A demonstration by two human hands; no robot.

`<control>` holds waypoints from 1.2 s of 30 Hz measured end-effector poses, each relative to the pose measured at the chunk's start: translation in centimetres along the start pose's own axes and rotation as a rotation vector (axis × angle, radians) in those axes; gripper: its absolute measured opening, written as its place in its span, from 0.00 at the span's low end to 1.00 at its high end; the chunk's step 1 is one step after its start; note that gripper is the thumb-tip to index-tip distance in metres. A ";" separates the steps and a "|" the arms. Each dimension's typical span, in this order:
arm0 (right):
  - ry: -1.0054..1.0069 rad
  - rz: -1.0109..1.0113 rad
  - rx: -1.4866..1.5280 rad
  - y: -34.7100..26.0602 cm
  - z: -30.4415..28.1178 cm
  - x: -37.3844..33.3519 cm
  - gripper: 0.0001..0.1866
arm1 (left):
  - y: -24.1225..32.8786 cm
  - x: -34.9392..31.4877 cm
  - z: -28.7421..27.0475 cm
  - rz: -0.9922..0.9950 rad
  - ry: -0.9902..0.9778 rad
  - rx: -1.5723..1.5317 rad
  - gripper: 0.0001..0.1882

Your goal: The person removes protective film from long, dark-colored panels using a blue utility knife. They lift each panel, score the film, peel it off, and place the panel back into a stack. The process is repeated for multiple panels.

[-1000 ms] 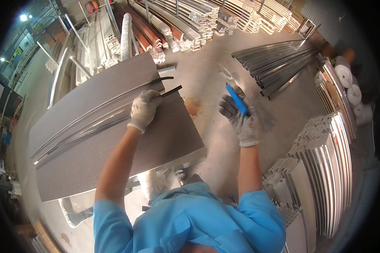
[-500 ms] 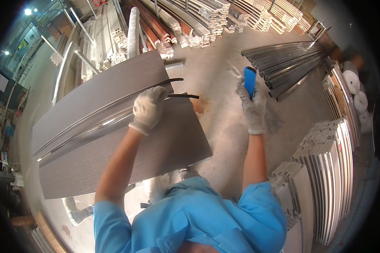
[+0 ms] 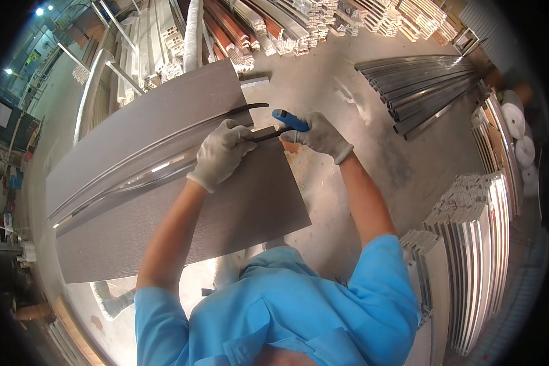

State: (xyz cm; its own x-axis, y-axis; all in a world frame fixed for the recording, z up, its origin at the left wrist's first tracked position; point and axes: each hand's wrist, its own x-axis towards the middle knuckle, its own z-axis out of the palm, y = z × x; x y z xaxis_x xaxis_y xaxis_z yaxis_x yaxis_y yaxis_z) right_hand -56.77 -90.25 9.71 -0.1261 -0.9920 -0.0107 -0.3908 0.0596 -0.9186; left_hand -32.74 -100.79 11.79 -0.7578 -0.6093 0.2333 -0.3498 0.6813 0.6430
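A long grey panel lies in front of me, with a profile channel and a glossy strip running along it. My left hand, in a whitish glove, pinches a black flexible strip near the panel's right end. My right hand, gloved too, closes around a blue utility knife with a dark tip; its blade cannot be made out. The fingers of that hand meet the strip's free end just past the panel edge. A second black strip end sticks out farther back.
Stacked long profiles fill racks at the back. Dark metal bars lie on the floor at the far right. Bundled white profiles stand close on my right, with white rolls behind them. A wrapped support shows beneath the panel.
My right hand has swung left with the utility knife, from beside the panel to the black strip's end. My left hand has stayed near the same spot, its fingers now pinching the strip.
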 end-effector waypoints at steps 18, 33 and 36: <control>-0.111 0.120 0.317 2.8 -0.2 -0.9 0.16 | 0.6 0.9 1.1 0.038 -0.094 0.237 0.06; -0.061 0.172 0.407 3.5 0.6 -1.6 0.16 | 3.6 -0.4 0.4 0.059 -0.066 0.303 0.17; -0.047 0.174 0.457 3.7 1.0 -1.8 0.14 | 4.0 -0.6 1.9 0.100 0.038 0.392 0.21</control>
State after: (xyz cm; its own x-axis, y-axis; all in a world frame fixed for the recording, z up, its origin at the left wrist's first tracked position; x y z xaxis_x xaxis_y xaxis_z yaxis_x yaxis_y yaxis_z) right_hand -57.10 -88.39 5.97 -0.1087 -0.9762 -0.1875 0.0740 0.1801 -0.9809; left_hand -34.76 -96.92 12.80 -0.7803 -0.5419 0.3123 -0.4647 0.8365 0.2903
